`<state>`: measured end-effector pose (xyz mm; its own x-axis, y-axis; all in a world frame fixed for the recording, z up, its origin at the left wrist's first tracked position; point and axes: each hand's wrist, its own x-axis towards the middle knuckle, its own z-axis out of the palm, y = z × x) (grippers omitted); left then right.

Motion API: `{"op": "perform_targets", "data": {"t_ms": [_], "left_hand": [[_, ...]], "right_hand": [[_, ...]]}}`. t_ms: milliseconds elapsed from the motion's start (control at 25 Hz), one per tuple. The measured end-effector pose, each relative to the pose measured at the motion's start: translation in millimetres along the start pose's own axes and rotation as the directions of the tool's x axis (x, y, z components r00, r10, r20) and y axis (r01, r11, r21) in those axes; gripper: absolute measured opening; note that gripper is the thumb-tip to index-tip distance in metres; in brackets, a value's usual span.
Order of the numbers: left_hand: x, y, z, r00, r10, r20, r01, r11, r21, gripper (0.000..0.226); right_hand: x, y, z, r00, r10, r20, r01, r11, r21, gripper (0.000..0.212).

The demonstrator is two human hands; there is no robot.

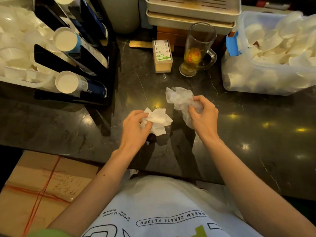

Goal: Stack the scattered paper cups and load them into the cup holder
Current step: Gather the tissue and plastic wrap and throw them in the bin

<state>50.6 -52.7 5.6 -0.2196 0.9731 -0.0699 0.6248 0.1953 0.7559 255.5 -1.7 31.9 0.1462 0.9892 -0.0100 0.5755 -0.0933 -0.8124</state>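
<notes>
A black cup holder (95, 65) stands at the left of the dark counter. Stacks of blue-and-white paper cups lie in its slots, one stack (77, 85) lowest and another (71, 43) above it. My left hand (135, 129) is shut on a crumpled white paper tissue (158, 121) in the middle of the counter. My right hand (203, 113) grips a crumpled clear plastic wrapper (181, 100) just to the right of it. No loose paper cups lie on the counter.
A clear bin (248, 79) of white lids sits at the right, and a white tray (17, 48) of small containers at the far left. A toothpick box (162, 56) and a glass mug of tea (196, 52) stand behind my hands. A cardboard box (42, 189) sits below the counter edge.
</notes>
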Motion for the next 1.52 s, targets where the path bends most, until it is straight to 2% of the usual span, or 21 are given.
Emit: {"op": "perform_targets", "data": {"t_ms": [200,360,480,600,760,880,1000,1080,1200,1360,1520], "left_hand": [[-32,10,5,0.981,-0.134,0.138,0.149,0.983,-0.104,0.06],[-56,11,10,0.975,-0.123,0.183,0.139,0.987,-0.079,0.055],[-78,14,8,0.973,-0.013,0.23,0.045,0.99,-0.132,0.045],[-100,15,0,0.939,0.098,0.329,-0.043,0.984,-0.172,0.033],[-133,7,-6,0.849,0.27,0.454,-0.2,0.96,-0.197,0.034],[-162,1,-7,0.768,0.357,0.533,-0.243,0.931,-0.273,0.045],[-191,-4,3,0.712,0.402,0.575,-0.289,0.915,-0.282,0.037],[-206,-8,12,0.71,0.387,0.588,-0.295,0.922,-0.25,0.037],[-226,-12,27,0.684,0.391,0.616,-0.326,0.919,-0.221,0.037],[-260,-9,57,0.629,0.396,0.669,-0.379,0.908,-0.18,0.033],[-301,-2,101,0.6,0.315,0.735,-0.365,0.926,-0.098,0.033]], "right_hand": [[-37,20,-21,1.0,0.009,-0.029,-0.008,0.998,0.058,0.024],[-79,26,-39,0.999,0.005,-0.054,0.001,0.994,0.109,0.036],[-121,31,-45,0.989,-0.009,-0.151,0.02,0.997,0.07,0.038],[-168,31,-41,0.957,0.023,-0.289,-0.023,1.0,0.001,0.033],[-244,24,-31,0.869,0.189,-0.457,-0.192,0.981,0.041,0.025],[-296,20,-30,0.834,0.332,-0.44,-0.331,0.94,0.08,0.019],[-339,28,-34,0.851,0.411,-0.328,-0.42,0.906,0.047,0.043],[-365,37,-39,0.858,0.403,-0.319,-0.427,0.904,-0.005,0.049],[-402,57,-52,0.843,0.342,-0.415,-0.439,0.883,-0.164,0.041],[-443,93,-73,0.822,0.29,-0.491,-0.46,0.846,-0.27,0.031],[-476,153,-92,0.846,0.217,-0.486,-0.419,0.836,-0.355,0.028]]}}
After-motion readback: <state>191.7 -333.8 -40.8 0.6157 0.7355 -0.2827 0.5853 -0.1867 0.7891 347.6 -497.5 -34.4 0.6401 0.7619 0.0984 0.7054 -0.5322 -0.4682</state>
